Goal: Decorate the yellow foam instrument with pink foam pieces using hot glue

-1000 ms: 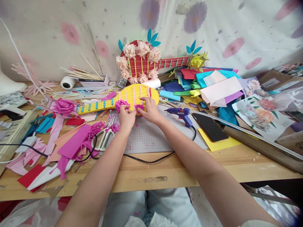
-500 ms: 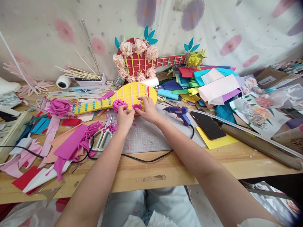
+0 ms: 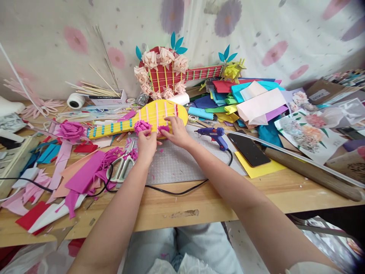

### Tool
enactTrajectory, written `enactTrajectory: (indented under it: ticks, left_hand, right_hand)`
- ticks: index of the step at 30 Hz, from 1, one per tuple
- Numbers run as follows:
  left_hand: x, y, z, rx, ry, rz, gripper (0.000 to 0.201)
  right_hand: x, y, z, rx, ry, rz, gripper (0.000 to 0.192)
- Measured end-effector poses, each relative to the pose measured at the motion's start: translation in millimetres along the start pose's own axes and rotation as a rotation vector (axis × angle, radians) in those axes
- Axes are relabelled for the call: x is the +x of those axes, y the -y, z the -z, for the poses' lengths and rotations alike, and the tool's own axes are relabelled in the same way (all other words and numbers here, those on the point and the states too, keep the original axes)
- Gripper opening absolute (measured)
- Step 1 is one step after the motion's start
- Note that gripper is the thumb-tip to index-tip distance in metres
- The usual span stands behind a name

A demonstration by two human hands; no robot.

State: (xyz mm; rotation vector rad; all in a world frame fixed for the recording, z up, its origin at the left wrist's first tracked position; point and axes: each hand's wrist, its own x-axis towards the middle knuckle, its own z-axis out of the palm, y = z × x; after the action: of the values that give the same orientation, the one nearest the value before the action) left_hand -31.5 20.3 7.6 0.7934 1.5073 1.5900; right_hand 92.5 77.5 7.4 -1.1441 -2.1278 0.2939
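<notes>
Yellow paper guitar (image 3: 155,114) flat mid-desk (image 3: 182,207), far of cutting mat. My left hand (image 3: 146,142) pinches magenta flower (image 3: 142,126) at body's near edge; right hand (image 3: 177,131) presses second flower (image 3: 163,129). Gluing step; next needs firm hold.

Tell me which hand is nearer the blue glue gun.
Right. The right hand rests on the yellow paper guitar, just left of the blue glue gun. The left hand is farther left, beside the scissors.
</notes>
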Motion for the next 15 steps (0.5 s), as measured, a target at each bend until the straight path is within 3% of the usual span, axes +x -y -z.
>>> enactTrajectory:
  ticks: [7,15]
  left_hand:
    - [-8,-13,-3.9,0.018,-0.037,0.072,0.032]
    - [-20,-30,-1.8,-0.003,0.064,0.182,0.017]
  right_hand:
    - [1,-1,-1,-0.007,-0.001,0.009,0.04]
    - [3,-1,1,0.001,0.007,0.008,0.04]
